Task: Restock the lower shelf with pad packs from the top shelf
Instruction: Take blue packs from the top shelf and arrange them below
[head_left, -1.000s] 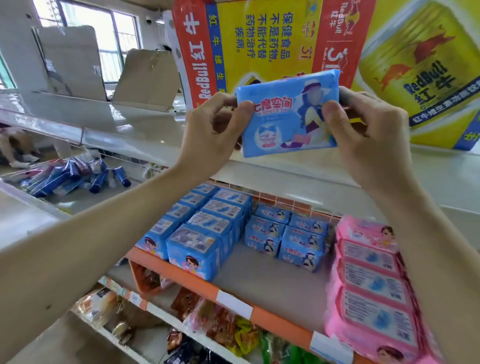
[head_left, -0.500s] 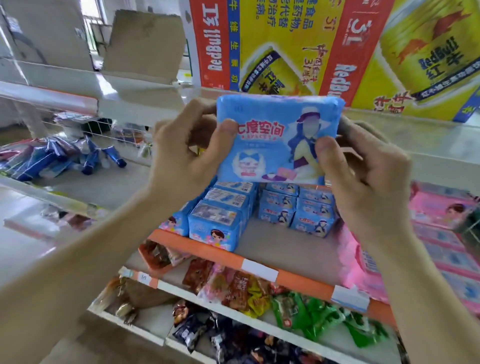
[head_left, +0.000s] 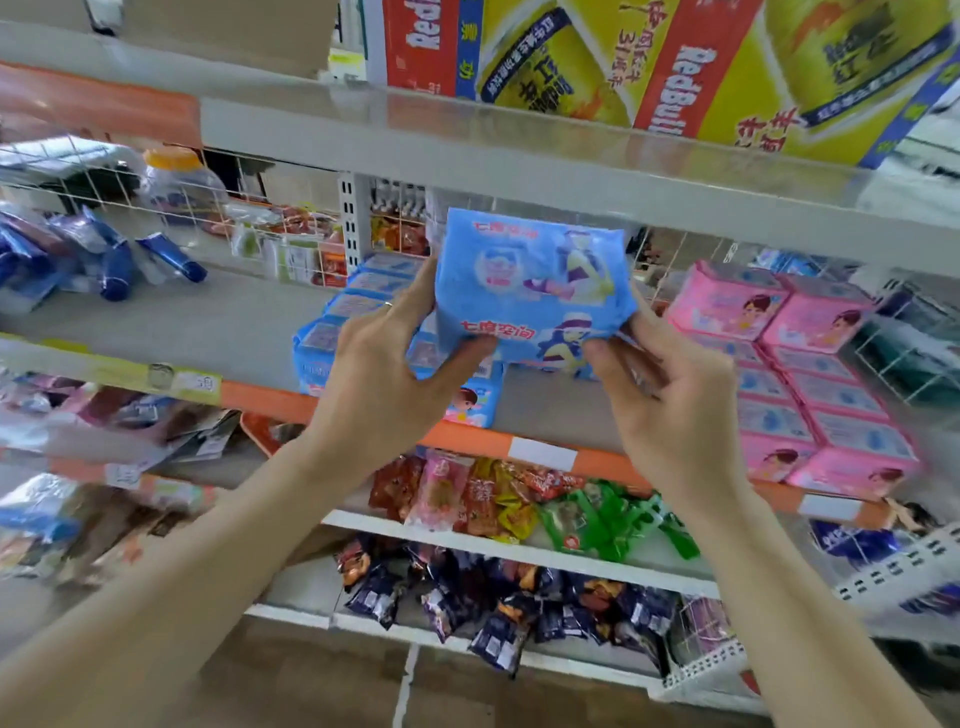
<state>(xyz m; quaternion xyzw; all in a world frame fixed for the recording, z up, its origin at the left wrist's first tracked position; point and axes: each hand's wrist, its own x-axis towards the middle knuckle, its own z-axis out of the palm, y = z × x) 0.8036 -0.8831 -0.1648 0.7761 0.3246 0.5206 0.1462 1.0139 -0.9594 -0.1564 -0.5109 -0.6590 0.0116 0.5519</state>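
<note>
A person's left hand and right hand hold a blue pad pack in the air, left fingers curled round its left edge, right fingers pinching its lower right corner. Behind it, the lower shelf carries stacked blue packs and pink packs. Red Bull cartons stand on the top shelf.

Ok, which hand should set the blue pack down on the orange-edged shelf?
Probably right: the right hand grips the blue pack just above bare shelf, while the left hand overlaps stocked packs.
</note>
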